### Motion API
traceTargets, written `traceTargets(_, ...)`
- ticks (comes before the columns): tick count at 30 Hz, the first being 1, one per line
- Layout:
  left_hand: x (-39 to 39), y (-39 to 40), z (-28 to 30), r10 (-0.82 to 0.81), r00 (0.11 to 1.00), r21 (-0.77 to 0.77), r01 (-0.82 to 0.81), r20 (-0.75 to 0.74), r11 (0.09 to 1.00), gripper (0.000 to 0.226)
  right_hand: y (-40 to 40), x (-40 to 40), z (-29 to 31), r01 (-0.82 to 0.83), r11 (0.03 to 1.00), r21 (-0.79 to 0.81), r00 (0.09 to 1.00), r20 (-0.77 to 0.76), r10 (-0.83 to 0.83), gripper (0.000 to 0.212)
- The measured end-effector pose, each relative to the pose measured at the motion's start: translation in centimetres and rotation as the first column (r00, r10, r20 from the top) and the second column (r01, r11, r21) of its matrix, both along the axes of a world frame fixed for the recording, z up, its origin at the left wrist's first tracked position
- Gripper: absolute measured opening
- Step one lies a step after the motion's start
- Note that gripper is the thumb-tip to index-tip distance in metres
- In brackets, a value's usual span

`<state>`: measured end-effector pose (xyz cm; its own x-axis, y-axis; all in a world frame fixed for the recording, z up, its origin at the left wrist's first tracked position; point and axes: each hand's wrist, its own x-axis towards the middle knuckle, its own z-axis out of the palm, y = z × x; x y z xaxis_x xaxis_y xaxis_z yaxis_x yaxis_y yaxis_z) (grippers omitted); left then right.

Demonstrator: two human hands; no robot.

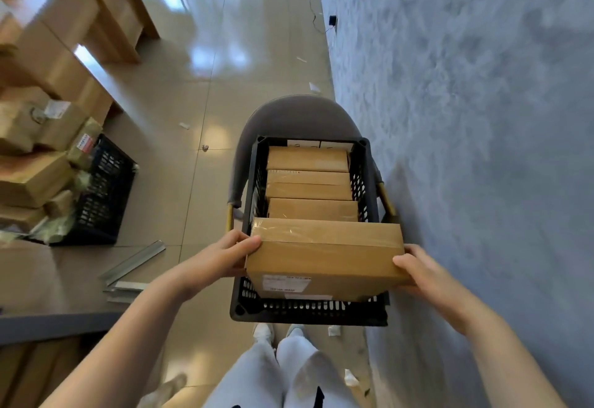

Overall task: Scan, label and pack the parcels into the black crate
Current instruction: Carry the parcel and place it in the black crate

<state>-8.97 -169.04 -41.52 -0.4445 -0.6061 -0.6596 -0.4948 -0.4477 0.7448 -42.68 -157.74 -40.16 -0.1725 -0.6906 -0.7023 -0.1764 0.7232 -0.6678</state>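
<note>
A brown cardboard parcel (pixel 324 255) with clear tape and a white label on its near face is held over the near end of the black crate (pixel 308 309). My left hand (pixel 225 258) grips its left end and my right hand (pixel 418 268) grips its right end. The crate rests on a grey chair (pixel 289 115). Inside it stand several brown parcels (pixel 308 179) on edge, in a row from the far wall toward me. The held parcel hides the crate's near interior.
A second black crate (pixel 103 189) stands on the floor at left beside a heap of cardboard boxes (pixel 35 163). Metal strips (pixel 131 269) lie on the tiled floor. A grey wall (pixel 466 118) runs along the right. A cable and paper scraps lie farther off.
</note>
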Motion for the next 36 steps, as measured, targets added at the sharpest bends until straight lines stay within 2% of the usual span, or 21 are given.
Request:
traceTargets(3,0.0,-0.5,0.1,-0.027,1.000,0.011,0.027,0.013,1.000,0.105,-0.5,-0.2,0.5,0.002,1.000,0.004,1.000,0.019,-0.002,0.040)
traceTargets(5,-0.1,-0.5,0.5,-0.061,0.998,0.035,0.061,0.025,0.998,0.101,-0.4,-0.1,0.6,-0.016,1.000,0.006,1.000,-0.001,0.016,0.055)
traceTargets(7,-0.4,-0.3,0.9,-0.088,0.995,0.044,0.086,0.036,0.995,0.084,-0.3,0.1,0.5,-0.038,0.999,-0.001,0.996,-0.084,0.038,0.072)
traceTargets(10,-0.7,0.0,1.3,-0.090,0.993,0.022,0.089,0.078,0.996,0.056,-0.2,0.7,0.6,-0.027,1.000,-0.014,0.990,-0.142,0.025,0.081)
traceTargets(12,-0.8,0.0,1.5,-0.085,0.991,-0.008,0.086,0.101,0.996,0.053,-0.2,1.0,0.8,-0.026,1.000,-0.016,0.986,-0.163,0.023,0.081)
traceTargets(17,-0.4,0.0,2.0,-0.093,0.988,-0.027,0.097,0.121,0.995,0.061,-0.1,1.3,1.2,-0.034,0.999,-0.005,0.979,-0.201,0.032,0.075)
traceTargets(20,-0.2,0.3,1.4,-0.089,0.986,-0.018,0.092,0.138,0.996,0.054,0.3,2.0,1.0,-0.051,0.999,-0.002,0.974,-0.221,0.049,0.072)
traceTargets(25,0.5,0.7,1.1,-0.083,0.993,-0.061,0.089,0.085,0.994,0.050,1.0,3.1,1.1,-0.011,0.997,-0.075,0.968,-0.249,-0.008,0.067)
traceTargets(29,0.4,1.4,0.8,-0.101,0.990,-0.041,0.106,0.102,0.994,0.041,1.1,3.6,-0.1,-0.003,0.998,-0.059,0.978,-0.208,-0.009,0.061)
traceTargets(33,0.2,2.4,-1.8,-0.083,0.993,0.018,0.082,0.079,0.996,0.044,1.5,3.8,-2.8,-0.047,0.999,-0.004,0.971,-0.236,0.044,0.059)
traceTargets(36,0.3,3.1,-4.9,-0.100,0.981,0.023,0.097,0.166,0.995,0.049,2.2,4.2,-5.3,-0.088,0.995,0.055,0.968,-0.230,0.099,0.064)
